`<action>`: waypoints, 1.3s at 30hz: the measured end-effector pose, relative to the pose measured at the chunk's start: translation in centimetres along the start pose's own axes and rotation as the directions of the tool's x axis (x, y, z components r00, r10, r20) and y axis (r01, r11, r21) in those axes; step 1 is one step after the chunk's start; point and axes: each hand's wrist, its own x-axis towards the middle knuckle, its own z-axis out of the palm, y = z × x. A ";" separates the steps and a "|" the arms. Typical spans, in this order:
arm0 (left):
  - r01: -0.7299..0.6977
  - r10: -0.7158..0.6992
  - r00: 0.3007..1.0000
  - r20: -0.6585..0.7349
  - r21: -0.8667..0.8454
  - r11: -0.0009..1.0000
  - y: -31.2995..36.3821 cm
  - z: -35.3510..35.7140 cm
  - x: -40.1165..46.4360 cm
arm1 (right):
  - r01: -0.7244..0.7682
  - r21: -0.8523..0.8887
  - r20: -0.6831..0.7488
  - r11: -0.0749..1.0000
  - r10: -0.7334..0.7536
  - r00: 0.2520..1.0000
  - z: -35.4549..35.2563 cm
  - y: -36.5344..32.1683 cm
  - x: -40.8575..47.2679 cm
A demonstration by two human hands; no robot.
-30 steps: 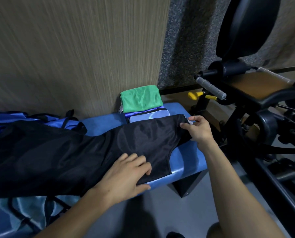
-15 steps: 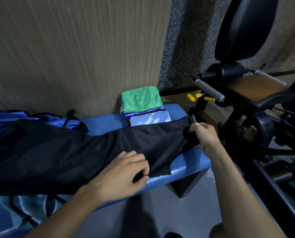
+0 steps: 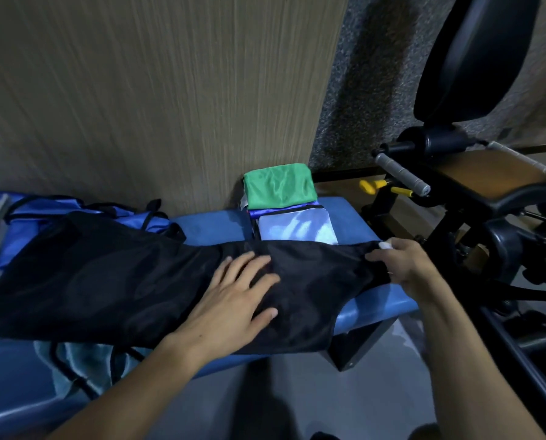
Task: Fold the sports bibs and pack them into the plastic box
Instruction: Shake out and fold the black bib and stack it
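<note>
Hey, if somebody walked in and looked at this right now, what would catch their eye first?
Probably the long black bib spread across the blue bench, with the left hand flat on its middle and the right hand gripping its right end. Next, the bright green folded bib on top of a stack against the wall, behind the black one.

A black mesh bib is lying spread lengthwise across the blue bench, from the frame's left edge to centre right. Behind it, at centre, folded bibs are sitting stacked, green topmost.
</note>
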 end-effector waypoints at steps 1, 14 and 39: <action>0.053 -0.054 0.996 0.071 0.026 0.998 -0.4 0.3 -0.2 | -0.014 0.002 0.016 1.000 0.014 1.000 -0.4 0.3 -0.1; 0.216 -0.222 0.967 0.129 0.058 0.975 -3.0 1.4 -1.8 | -0.070 -0.157 -0.001 0.985 0.070 0.998 -0.3 0.0 -1.8; 0.117 -0.613 0.773 -0.164 -0.912 0.392 -8.2 -7.7 -4.5 | 0.245 0.391 0.408 0.887 -0.406 0.818 16.1 -17.7 -19.6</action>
